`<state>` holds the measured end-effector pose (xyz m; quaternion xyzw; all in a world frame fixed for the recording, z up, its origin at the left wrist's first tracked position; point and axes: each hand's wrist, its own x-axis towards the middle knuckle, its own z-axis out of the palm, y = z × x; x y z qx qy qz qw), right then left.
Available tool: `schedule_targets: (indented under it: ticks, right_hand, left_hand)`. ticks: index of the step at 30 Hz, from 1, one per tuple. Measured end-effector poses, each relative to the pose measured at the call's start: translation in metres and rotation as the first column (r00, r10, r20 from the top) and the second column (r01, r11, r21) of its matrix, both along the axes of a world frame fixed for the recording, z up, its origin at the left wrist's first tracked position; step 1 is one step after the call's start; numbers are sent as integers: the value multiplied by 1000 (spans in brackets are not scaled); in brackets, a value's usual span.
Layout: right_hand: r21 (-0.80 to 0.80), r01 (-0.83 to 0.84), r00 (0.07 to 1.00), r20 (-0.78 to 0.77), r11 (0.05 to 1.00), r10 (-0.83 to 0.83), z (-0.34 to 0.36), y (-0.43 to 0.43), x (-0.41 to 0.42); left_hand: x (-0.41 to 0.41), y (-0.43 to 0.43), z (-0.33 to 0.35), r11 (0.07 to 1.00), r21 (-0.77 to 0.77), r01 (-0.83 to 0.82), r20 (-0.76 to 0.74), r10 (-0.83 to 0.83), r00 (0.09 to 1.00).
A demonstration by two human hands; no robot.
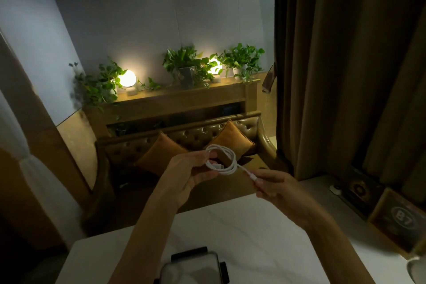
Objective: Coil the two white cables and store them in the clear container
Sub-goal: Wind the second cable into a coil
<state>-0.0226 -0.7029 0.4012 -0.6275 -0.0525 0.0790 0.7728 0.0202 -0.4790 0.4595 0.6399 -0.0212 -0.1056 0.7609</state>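
Note:
A white cable (227,159) is wound into a small loop in the air above the far edge of the white table (265,233). My left hand (184,177) pinches the loop at its left side. My right hand (274,188) grips the cable's free end by its plug, to the right of the loop. The clear container (191,267) with black clasps sits on the table near the bottom edge, below my left forearm. A second white cable is not visible.
A brown tufted leather sofa (184,138) with two orange cushions stands beyond the table. Behind it is a wooden shelf (175,97) with potted plants and two glowing lamps. Brown curtains (345,76) hang at the right. A wooden sign (401,221) stands at the table's right.

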Motion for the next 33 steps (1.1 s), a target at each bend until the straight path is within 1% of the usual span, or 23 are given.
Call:
schedule_targets:
  ticks: [3,5,8,11,12,13,15,16,18,20,22,24,25,26,27,28,29,30,31,32,33]
  right_hand:
    - [106,78,997,-17,991,-77,-1,-2,-5]
    - [125,99,995,-24,987,-97,-1,-3,-7]
    - [156,109,994,-40,982,-104,0,1,-7]
    - [219,177,984,-64,960,-167,1,14,-7]
    - [205,200,980,-51,958,-193,2,20,-10]
    - [158,219,976,-15,963,-219,4,26,-13]
    - [9,229,968,104,973,-229,10,36,-24]
    - [-69,225,965,152,972,-213,12,39,-29]
    - [-184,234,961,191,955,-199,13,46,-38]
    - [-204,259,956,192,944,-221,10,58,-41]
    - [-172,327,935,202,929,-292,6,71,-41]
    - [-67,413,902,170,908,-398,4,75,-39]
    - [43,416,901,111,908,-419,5,73,-39]
    - [204,401,911,15,893,-412,5,68,-38]
    - [411,372,927,-112,832,-358,6,62,-38]
    - [602,354,935,-214,716,-282,7,58,-39]
    - [725,347,938,-274,595,-214,8,55,-41]
    - [782,332,943,-287,527,-169,7,54,-44]
    - [771,303,952,-266,560,-150,7,58,-46]
    - [679,265,963,-219,685,-155,6,63,-48]
    - [493,224,974,-145,841,-174,6,68,-50]
  left_hand:
    - [-1,-1,-4,1000,27,14,-6,-14,1000]
    - [-2,-4,-8,999,49,15,-16,-15,1000]
    - [-4,-8,-15,999,22,47,-27,-46,999]
    - [-9,-16,-22,995,7,100,-30,-99,995]
    - [-10,-20,-23,996,11,89,-41,-89,995]
    - [-10,-23,-24,997,22,67,-53,-66,996]
    - [-7,-25,-26,997,70,11,-52,-7,999]
    - [-5,-25,-26,995,100,-10,-31,13,999]
    - [-4,-25,-28,985,164,-49,33,44,998]
    - [-6,-26,-32,966,238,-102,101,80,992]
    - [-7,-30,-36,946,292,-139,160,94,983]
    - [-9,-33,-37,943,294,-155,194,100,976]
    - [-8,-33,-37,950,274,-153,187,103,977]
    - [-8,-33,-35,961,239,-140,169,101,980]
    - [-8,-33,-34,970,209,-127,149,97,984]
    - [-7,-33,-33,974,190,-123,137,97,986]
    - [-7,-34,-33,971,200,-131,140,104,985]
    - [-7,-36,-34,963,224,-148,149,116,982]
    - [-5,-38,-36,946,272,-178,172,134,976]
    - [-4,-42,-38,920,329,-212,203,151,967]
    - [-3,-45,-38,886,389,-254,239,169,956]
